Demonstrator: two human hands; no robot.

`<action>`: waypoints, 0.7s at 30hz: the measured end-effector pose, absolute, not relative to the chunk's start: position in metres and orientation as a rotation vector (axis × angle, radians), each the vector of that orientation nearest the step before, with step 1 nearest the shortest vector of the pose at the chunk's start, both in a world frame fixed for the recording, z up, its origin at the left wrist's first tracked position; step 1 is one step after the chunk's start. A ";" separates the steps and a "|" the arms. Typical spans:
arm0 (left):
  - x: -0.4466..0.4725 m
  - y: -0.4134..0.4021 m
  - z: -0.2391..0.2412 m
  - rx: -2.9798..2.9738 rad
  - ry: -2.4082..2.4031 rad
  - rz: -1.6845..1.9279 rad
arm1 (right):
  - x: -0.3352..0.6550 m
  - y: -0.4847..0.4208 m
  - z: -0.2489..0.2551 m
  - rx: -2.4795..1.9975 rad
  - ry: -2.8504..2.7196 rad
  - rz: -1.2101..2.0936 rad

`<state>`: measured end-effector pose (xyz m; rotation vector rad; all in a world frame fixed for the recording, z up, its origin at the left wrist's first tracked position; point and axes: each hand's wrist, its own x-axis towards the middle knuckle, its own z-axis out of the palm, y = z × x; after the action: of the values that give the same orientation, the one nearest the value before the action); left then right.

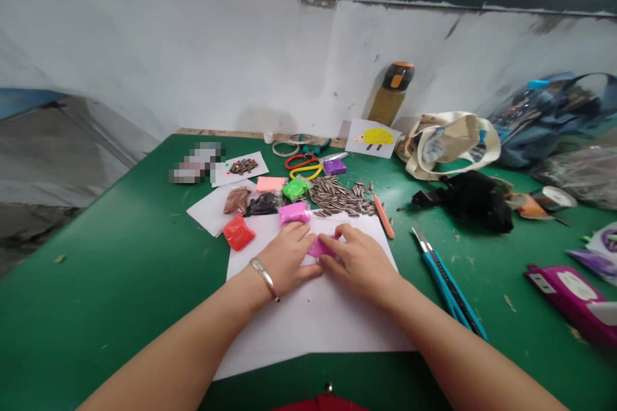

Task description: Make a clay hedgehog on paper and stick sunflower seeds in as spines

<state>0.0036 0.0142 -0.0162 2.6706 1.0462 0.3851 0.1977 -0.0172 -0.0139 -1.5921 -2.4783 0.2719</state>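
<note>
A flattened piece of pink modelling clay (320,247) lies on white paper (313,321) in the middle of the table. My left hand (288,255), with a silver bracelet at the wrist, has its fingers and thumb around the clay's left side. From the right, my right hand (360,262) holds the clay's edge with curled fingers. Just beyond my left fingers is a packet of pink clay (294,212). A heap of sunflower seeds (340,197) spreads past the paper's far edge. The fingers partly cover the clay.
Red (238,232), brown and green clay packets lie left of the seeds. Scissors (304,170) are behind. An orange pen-like tool (384,216) and a blue utility knife (448,282) lie right. A hedgehog drawing (373,138), bottle (393,93) and cloth bag (448,144) stand near the wall.
</note>
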 end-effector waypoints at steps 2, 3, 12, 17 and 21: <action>0.004 0.015 -0.016 2.673 1.036 0.403 | 0.196 -0.017 -0.013 -1.597 -2.474 0.260; 0.004 0.015 -0.017 2.676 1.030 0.408 | 0.195 -0.016 -0.013 -1.602 -2.471 0.250; -0.002 0.021 -0.014 2.660 1.056 0.316 | 0.196 -0.015 -0.009 -1.621 -2.510 0.282; -0.005 0.025 -0.012 2.627 1.039 0.290 | 0.199 -0.013 -0.010 -1.581 -2.470 0.357; -0.005 0.026 -0.011 2.592 1.039 0.293 | 0.193 -0.012 -0.010 -1.636 -2.469 0.305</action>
<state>-0.0055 0.0259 -0.0107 2.5919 1.0391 0.2935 0.1932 -0.0124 -0.0099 -1.6355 -2.4688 0.3055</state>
